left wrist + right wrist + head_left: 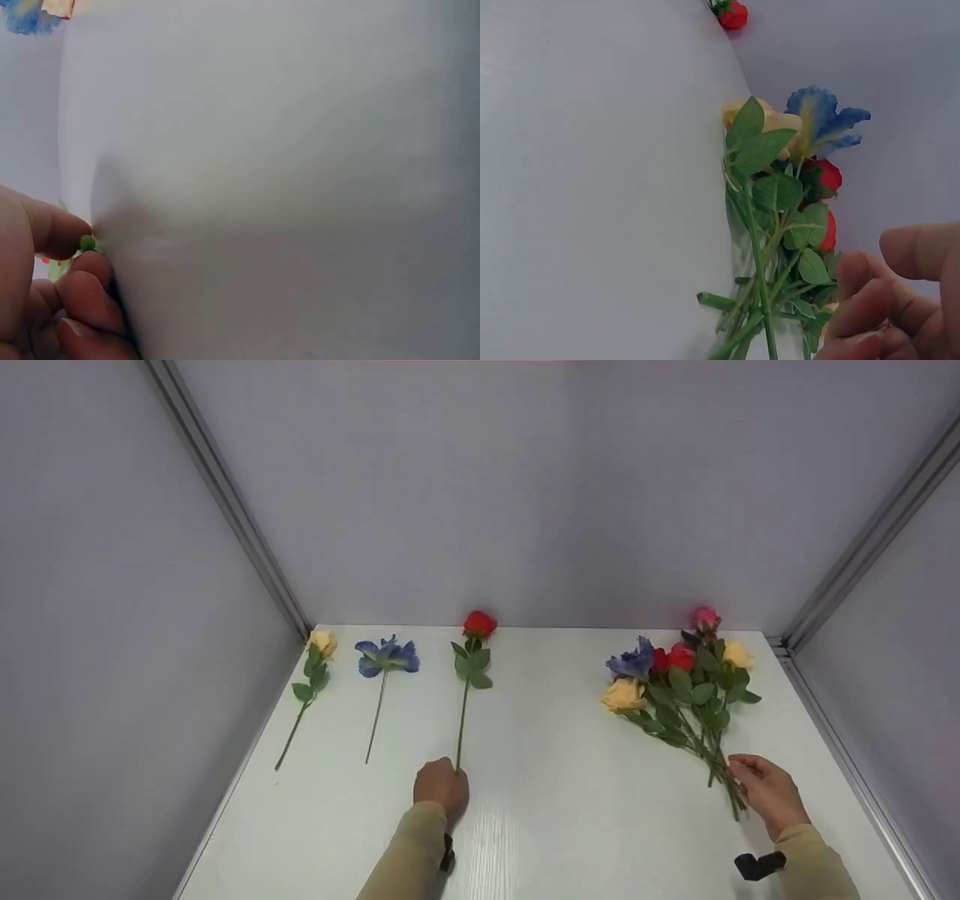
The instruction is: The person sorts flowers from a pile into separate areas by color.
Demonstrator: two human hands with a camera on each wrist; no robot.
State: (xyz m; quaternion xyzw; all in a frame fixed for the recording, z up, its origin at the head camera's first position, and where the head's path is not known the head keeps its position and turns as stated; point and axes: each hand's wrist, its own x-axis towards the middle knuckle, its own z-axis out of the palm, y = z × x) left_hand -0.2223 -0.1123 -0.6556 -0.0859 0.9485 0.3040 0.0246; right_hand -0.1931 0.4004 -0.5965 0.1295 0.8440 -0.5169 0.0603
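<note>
My left hand pinches the lower stem of a red rose that lies on the white table. In the left wrist view, the green stem end shows between thumb and forefinger. Beside the stems of a mixed bunch of flowers, my right hand hovers with its fingers loosely bent. The right wrist view shows a gap between thumb and forefinger with nothing in it. This bunch has a blue iris, yellow roses, red roses and a pink rose, its stems crossing.
Left of the red rose lie a single blue iris and a single yellow rose, stems toward me. Grey panels enclose the white table at the back and both sides, with metal posts in the corners.
</note>
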